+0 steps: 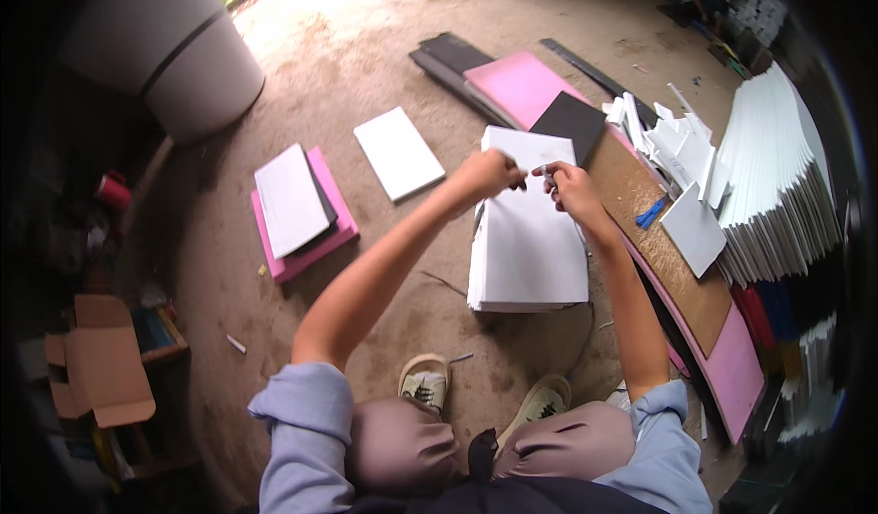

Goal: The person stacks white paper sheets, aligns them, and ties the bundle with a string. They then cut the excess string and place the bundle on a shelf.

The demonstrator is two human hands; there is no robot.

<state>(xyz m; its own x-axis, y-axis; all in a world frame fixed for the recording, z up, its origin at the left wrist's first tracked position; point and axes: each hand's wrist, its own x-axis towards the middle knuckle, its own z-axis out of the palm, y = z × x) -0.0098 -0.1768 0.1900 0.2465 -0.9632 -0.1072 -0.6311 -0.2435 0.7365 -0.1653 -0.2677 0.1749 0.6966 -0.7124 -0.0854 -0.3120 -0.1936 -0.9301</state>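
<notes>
Both my hands are raised over a tall stack of white foam sheets (535, 258) between my feet and the far boards. My left hand (492, 176) is closed, with its fingertips pressed together above the stack's left edge; what it may hold is too small to tell. Just to its right, my right hand (571, 189) is closed in a pinch, and a small pale bit shows at its fingertips, too blurred to name. A narrow gap separates the two hands.
A single white sheet (400, 153) lies left of the stack, beside a pink pile (315, 212) topped with white. Pink and brown boards (677, 249) run along the right, with blue clips (650, 213) and many upright white sheets (777, 176). An open carton (110, 368) stands lower left.
</notes>
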